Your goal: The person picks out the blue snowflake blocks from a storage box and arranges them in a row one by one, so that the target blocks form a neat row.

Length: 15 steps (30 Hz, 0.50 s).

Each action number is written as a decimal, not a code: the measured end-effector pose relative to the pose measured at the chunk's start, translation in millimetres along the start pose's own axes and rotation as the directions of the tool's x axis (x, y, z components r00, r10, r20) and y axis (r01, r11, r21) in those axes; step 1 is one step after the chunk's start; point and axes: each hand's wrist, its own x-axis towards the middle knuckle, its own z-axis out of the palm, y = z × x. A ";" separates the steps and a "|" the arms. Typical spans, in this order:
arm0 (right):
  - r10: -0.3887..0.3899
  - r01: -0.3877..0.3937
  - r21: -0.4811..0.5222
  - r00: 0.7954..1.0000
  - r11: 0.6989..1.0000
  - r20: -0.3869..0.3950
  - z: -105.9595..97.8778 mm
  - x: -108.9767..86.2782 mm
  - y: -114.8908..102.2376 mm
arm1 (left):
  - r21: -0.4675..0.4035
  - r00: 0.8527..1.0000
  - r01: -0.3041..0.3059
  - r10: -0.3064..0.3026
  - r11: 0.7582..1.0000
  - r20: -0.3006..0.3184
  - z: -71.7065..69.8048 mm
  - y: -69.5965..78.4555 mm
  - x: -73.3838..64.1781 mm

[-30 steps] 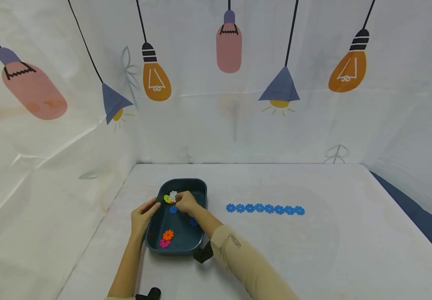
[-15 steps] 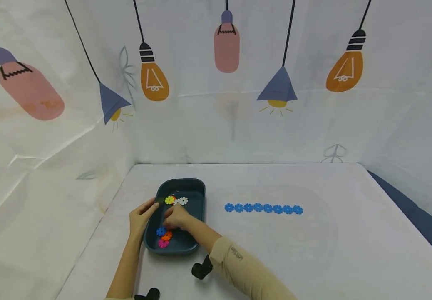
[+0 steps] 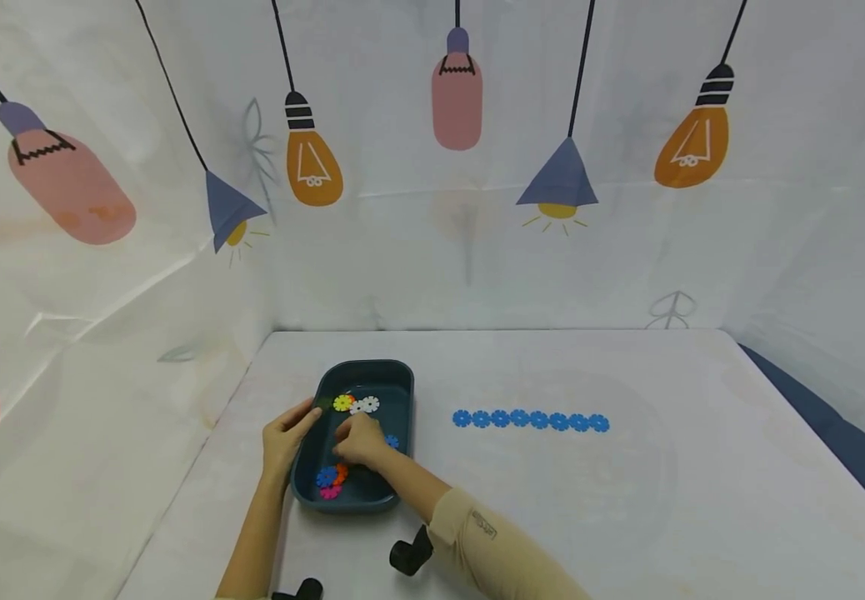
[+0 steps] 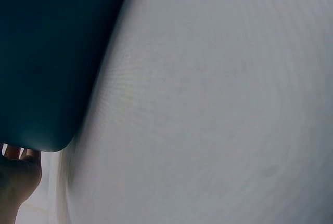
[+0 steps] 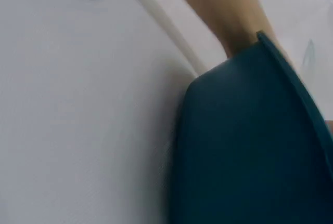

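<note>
A dark teal tray [image 3: 363,497] stands on the white table, turned slightly. My left hand [image 3: 282,437] grips its left rim, thumb on the rim and fingers along the outside; the left wrist view shows the hand [image 4: 21,177] at the tray's wall [image 4: 47,78]. Inside the tray is my right hand [image 3: 360,439], its fingers bent downward; whether they pinch anything is hidden. Flower-shaped plastic discs lie around it: yellow [image 3: 342,403] and white [image 3: 370,404] ones at the far end, blue [image 3: 327,476], orange [image 3: 341,472] and pink [image 3: 331,492] ones at the near end, plus a blue one [image 3: 392,442] by the right wall.
Right of the tray, several blue flower discs [image 3: 530,419] form a straight row on the white table [image 3: 665,500]. Black wrist camera mounts [image 3: 412,552] show by the forearms. A white sheet printed with lamps [image 3: 470,242] hangs behind and at the sides.
My right hand has moved from the tray's far end toward its middle. A blue disc now lies beside the orange one, and the white discs are spread apart. My left hand has stayed on the rim.
</note>
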 end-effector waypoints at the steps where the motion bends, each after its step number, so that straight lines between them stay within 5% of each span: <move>1: -0.005 0.005 -0.046 1.000 0.999 -0.005 -1.6 -1.1 1.0 | -0.004 1.000 0.001 -0.001 1.000 0.002 0.2 0.2 -0.1; 4: 0.012 -0.011 -0.072 1.000 0.997 0.018 -3.8 -4.9 2.1 | -0.001 1.000 0.002 -0.002 1.000 0.000 0.7 0.8 -0.3; 10: 0.125 -0.148 0.162 0.981 0.976 0.149 6.6 -11.9 -2.7 | 0.009 1.000 -0.001 0.001 1.000 0.003 1.1 1.1 0.2; 15: 0.116 -0.184 0.259 0.960 0.948 0.256 16.8 -18.6 -4.4 | 0.009 1.000 -0.010 0.009 1.000 0.007 1.1 0.3 -0.9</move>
